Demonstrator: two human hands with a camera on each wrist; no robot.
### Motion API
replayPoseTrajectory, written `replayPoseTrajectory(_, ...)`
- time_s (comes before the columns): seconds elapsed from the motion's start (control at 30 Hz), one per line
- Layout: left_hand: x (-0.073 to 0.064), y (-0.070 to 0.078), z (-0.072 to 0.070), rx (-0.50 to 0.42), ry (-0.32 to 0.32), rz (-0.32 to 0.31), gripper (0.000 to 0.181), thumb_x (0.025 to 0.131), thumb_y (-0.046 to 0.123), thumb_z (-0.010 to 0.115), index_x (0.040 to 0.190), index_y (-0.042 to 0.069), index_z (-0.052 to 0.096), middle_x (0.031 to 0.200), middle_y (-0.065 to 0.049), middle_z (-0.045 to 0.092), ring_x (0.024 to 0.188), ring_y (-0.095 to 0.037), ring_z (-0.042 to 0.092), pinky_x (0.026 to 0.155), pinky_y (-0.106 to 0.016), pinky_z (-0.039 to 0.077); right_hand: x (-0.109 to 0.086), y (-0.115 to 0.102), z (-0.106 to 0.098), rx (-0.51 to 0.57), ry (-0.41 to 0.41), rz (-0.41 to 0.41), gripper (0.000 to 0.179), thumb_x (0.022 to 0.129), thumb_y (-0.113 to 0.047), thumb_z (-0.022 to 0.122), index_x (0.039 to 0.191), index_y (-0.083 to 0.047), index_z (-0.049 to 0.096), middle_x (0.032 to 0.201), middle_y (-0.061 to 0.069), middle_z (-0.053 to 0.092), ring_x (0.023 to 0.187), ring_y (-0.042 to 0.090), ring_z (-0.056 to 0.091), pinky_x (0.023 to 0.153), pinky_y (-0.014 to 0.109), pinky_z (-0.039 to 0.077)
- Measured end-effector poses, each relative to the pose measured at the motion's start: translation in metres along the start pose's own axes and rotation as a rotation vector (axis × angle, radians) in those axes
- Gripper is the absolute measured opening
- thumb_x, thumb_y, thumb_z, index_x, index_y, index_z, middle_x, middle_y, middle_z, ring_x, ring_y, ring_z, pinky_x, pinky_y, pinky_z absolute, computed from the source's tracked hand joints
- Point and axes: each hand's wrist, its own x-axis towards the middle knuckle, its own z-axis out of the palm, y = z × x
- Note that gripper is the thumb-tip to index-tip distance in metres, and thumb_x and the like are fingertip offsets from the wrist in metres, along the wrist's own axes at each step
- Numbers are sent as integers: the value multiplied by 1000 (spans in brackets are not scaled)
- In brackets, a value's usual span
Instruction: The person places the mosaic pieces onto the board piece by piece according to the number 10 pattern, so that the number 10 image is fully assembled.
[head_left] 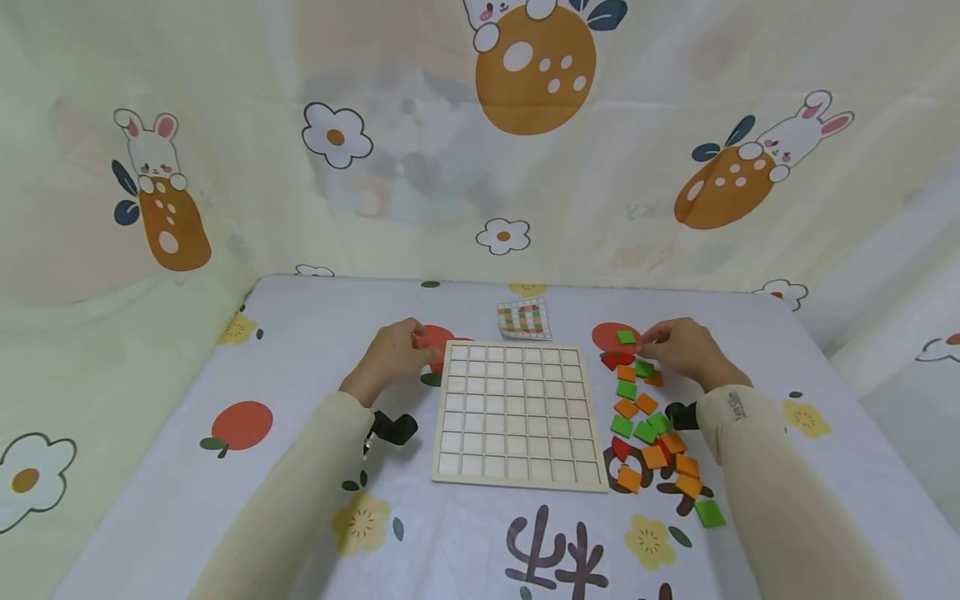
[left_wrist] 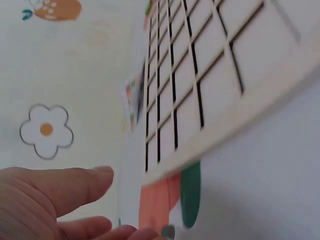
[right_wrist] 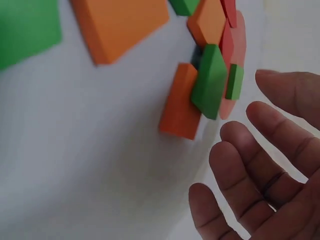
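A pale wooden grid board (head_left: 517, 482) lies on the table, its square cells bare. My left hand (head_left: 392, 358) hovers just off the board's upper left side, fingers loosely bent with nothing between them. In the left wrist view the thumb (left_wrist: 82, 187) stands apart from the board's edge. Beyond the upper right corner of the board, my right hand (head_left: 684, 350) is beside the loose tiles, near a green tile (head_left: 626, 337). In the right wrist view its fingers (right_wrist: 235, 170) are spread and hold nothing; an orange tile (right_wrist: 181, 102) leans under a green one (right_wrist: 210, 82).
Orange, green and red tiles (head_left: 628, 478) lie scattered along the board's right side, some overlapping. A small printed pattern card (head_left: 524, 318) lies behind the board. The table cover (head_left: 300, 533) has fruit and flower prints, and a patterned curtain (head_left: 420, 217) hangs at the back.
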Motion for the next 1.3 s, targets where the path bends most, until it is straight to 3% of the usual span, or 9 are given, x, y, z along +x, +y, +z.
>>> replayPoseTrajectory(0.13,-9,-1,8,-17,-18,5,47,97,27,72,132,-1,59,119,-15,68,86,-22,69,85,-42,57,0,-1,7,23,-9,-3,43,100,-35,66,123,2,69,119,22,66,105,37,54,84,45,51)
replayPoseTrajectory(0.33,-19,-2,19,-53,-37,26,31,91,18,75,113,-1,65,75,-7,66,61,-16,61,62,-30,47,0,-3,11,2,-21,-22,44,98,-40,69,116,0,73,113,18,69,102,35,55,84,46,50)
replayPoseTrajectory(0.43,-22,-2,23,-95,-50,9,27,90,15,75,110,-1,65,68,-5,65,58,-16,61,58,-27,45,1,-6,12,-2,-36,-12,45,97,-41,70,116,-1,73,115,19,67,104,36,54,85,46,50)
replayPoseTrajectory(0.73,-28,3,32,-203,-76,-54,32,90,11,77,113,-4,61,69,-8,67,55,-14,62,56,-25,53,1,-16,12,-32,-39,-20,31,98,-32,71,105,-2,71,101,14,67,90,31,55,73,37,46)
replayPoseTrajectory(0.97,-29,6,37,-180,-76,-82,32,90,10,78,112,-3,60,65,-8,66,53,-14,62,56,-25,55,3,-13,13,3,-80,22,31,97,-32,72,105,-2,71,95,11,63,95,31,53,76,39,45)
replayPoseTrajectory(1.3,-29,10,40,-170,-53,-101,30,88,6,79,110,-3,61,75,-9,66,55,-16,64,53,-25,57,8,-14,12,24,-101,13,23,98,-27,68,92,-5,69,91,9,63,85,26,55,69,34,46)
